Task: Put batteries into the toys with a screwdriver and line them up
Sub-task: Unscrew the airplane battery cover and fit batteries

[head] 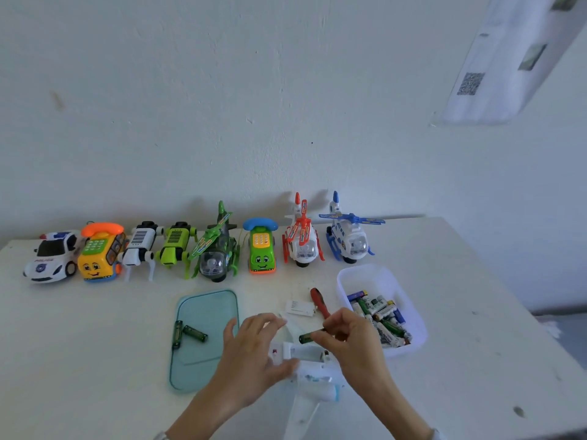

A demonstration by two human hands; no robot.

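A white toy plane (313,381) lies upside down at the table's front, its battery bay facing up. My left hand (254,350) grips the toy's left side, fingers curled over it. My right hand (352,338) pinches a green battery (309,336) just above the bay. A red-handled screwdriver (318,301) lies behind my hands, beside a small white cover piece (298,308). Two green batteries (190,333) lie on a teal tray (206,303).
Several toys stand in a row along the wall: a police car (52,257), two phone cars, two robot dogs, three helicopters (349,235). A clear tub (368,277) with several batteries sits right of my hands. The table edge (508,300) runs at the right.
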